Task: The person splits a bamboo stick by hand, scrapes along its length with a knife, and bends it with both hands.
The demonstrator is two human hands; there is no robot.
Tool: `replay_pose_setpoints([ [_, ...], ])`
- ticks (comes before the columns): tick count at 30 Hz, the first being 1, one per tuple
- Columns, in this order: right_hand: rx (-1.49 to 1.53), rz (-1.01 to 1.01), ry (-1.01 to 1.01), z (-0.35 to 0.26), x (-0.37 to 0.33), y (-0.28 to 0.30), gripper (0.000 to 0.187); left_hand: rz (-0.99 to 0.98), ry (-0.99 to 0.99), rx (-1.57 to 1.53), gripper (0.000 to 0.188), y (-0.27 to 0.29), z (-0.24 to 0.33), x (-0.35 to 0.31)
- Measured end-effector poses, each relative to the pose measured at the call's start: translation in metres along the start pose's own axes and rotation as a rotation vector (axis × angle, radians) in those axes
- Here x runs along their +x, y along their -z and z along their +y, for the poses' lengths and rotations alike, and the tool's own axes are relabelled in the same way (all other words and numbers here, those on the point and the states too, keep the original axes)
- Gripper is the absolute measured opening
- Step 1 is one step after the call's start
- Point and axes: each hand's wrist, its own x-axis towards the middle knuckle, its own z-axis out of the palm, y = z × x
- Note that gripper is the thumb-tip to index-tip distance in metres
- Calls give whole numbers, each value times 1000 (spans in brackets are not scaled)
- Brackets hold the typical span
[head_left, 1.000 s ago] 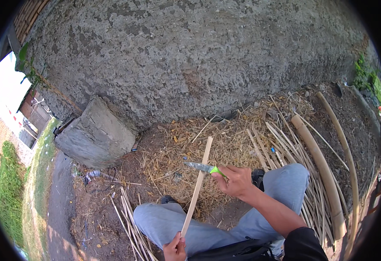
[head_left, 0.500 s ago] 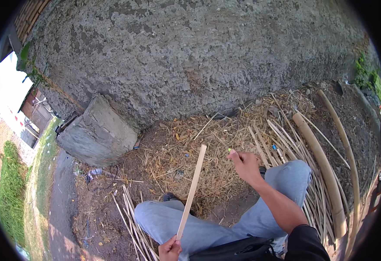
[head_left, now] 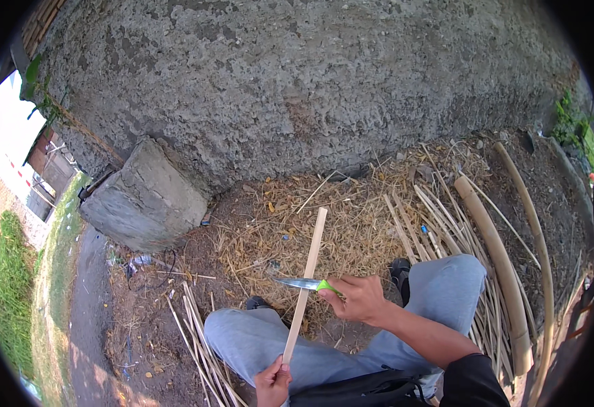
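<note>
Bracing the bamboo strip (head_left: 305, 285) upright, left hand (head_left: 273, 382) clamps its lower end; right hand (head_left: 358, 298) fist-tight around knife (head_left: 308, 283), blade laid against it.

Knife (head_left: 305, 283) against bamboo strip (head_left: 304, 285) — mid-length

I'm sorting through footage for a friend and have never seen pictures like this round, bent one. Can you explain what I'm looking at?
A camera worn on a person's head looks down; its wide lens bends straight edges. The person sits on the ground before a rough wall, knees in grey trousers. The left hand grips the lower end of a pale bamboo strip. The right hand holds a green-handled knife, its blade against the strip. Straw shavings, a concrete block and bamboo poles lie around.
</note>
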Motion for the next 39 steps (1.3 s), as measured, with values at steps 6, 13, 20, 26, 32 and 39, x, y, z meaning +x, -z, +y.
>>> replay_pose_setpoints([
  [6,-98,22,-226,37,23,1,25,-23,64,23,32,16,4,-15],
  [13,-307,-71,-456,77,29,-5,32,-27,2,10,28,34,4,-41],
  [20,-202,-25,-514,66,36,7,36,69,27,-81,16,51,-4,-45],
  [26,123,63,-350,20,26,17,26,-80,173,-172,15,42,16,-31],
  [32,269,145,-542,33,39,29,32,-82,115,-194,25,38,35,-23],
  [39,418,145,-571,32,36,33,36,-49,103,-125,25,32,37,-21],
])
